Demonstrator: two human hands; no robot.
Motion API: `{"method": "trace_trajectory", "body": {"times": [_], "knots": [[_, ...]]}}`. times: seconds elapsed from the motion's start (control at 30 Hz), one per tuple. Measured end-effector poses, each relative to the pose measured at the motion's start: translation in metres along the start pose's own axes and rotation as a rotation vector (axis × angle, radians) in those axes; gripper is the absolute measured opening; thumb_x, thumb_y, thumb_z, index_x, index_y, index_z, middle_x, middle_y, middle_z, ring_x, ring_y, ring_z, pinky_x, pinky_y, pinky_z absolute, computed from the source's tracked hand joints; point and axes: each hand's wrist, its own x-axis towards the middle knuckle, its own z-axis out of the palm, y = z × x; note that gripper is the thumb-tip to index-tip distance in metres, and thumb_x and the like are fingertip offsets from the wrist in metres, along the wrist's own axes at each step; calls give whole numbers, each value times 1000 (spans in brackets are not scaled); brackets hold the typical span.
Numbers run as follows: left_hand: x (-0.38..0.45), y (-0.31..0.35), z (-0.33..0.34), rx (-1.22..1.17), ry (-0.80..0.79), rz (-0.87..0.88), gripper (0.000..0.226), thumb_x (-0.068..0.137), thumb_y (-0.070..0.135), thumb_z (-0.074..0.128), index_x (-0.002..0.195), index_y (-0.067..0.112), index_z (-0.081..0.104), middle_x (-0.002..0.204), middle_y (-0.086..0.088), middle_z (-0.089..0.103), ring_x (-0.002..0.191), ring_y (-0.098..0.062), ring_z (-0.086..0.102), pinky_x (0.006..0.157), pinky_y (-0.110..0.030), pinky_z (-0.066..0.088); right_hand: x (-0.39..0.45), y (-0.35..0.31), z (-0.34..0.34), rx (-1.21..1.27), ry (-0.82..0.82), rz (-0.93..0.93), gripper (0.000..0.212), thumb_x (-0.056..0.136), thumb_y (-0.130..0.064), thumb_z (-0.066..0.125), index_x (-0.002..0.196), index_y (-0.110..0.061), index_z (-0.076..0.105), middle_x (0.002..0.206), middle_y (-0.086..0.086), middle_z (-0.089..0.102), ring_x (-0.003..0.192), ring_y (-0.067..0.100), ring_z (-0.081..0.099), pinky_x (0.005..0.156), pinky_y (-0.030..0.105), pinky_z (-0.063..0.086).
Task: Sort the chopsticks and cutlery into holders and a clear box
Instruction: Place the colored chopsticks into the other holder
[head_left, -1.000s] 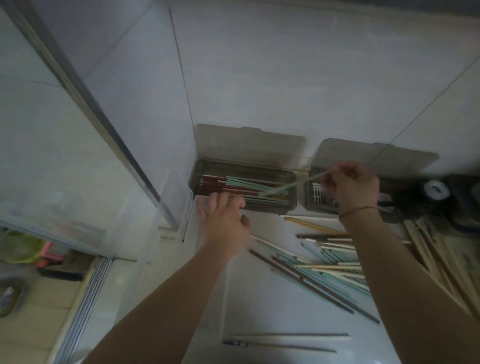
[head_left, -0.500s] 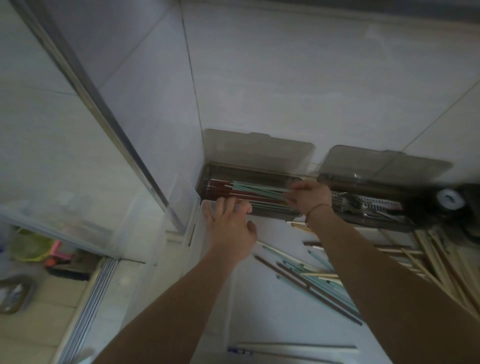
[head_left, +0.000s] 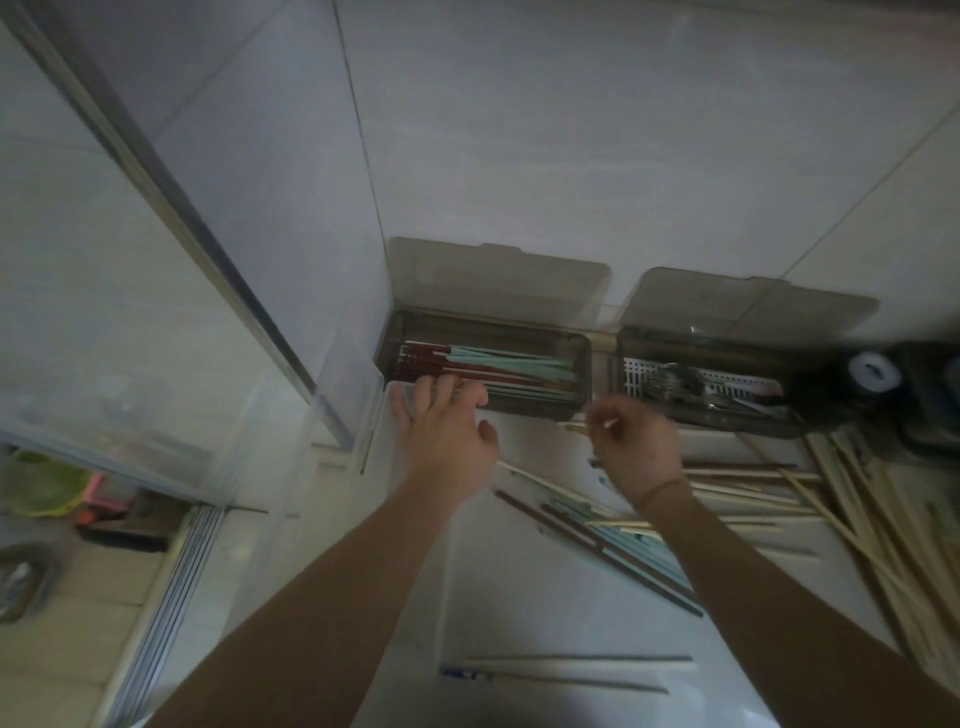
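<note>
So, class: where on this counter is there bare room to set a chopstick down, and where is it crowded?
Bare counter lies between the forearms, bordered by the dark and teal chopsticks and the pale pair near the front edge. The wooden chopstick pile at right is crowded.

The left hand (head_left: 447, 431) rests its straight fingers on the near rim of the left box (head_left: 485, 410), which holds red and teal chopsticks (head_left: 498, 366). Right of that box, the right hand (head_left: 636, 447) pinches a pale stick (head_left: 609, 423). Further right, a second box (head_left: 727, 423) holds cutlery (head_left: 685, 387).
</note>
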Motion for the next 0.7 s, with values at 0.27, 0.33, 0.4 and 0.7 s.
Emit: {"method": "trace_trajectory", "body": {"times": [0.27,0.33,0.4,0.7], "knots": [[0,-1,4,-7,12,-9,26,79,32,65,104,32,56,113,6,51,119,-24,37,117,-55,8,-79,32,17,-545,-244,-403,25,78,-43,47,79,-28,67,78,-6,62,60,21,63,40,28,47],[1,0,4,4,8,-13,26,80,33,64,104,34,55,113,6,50,120,-24,36,117,-55,9,-91,29,23,-636,-273,-420,21,74,-46,56,76,-28,67,77,-5,62,57,20,62,36,27,44],[1,0,4,12,1,-13,26,80,33,64,105,34,55,114,7,50,120,-23,36,117,-55,9,-99,26,29,-683,-274,-383,26,64,-48,74,79,-28,67,79,-3,63,60,20,63,36,27,42],[1,0,3,39,-2,-4,26,81,35,63,105,35,55,114,8,51,120,-23,37,117,-55,12,-110,24,45,-691,-262,-270,29,58,-27,87,79,-20,68,79,2,62,66,26,63,34,29,41]]}}
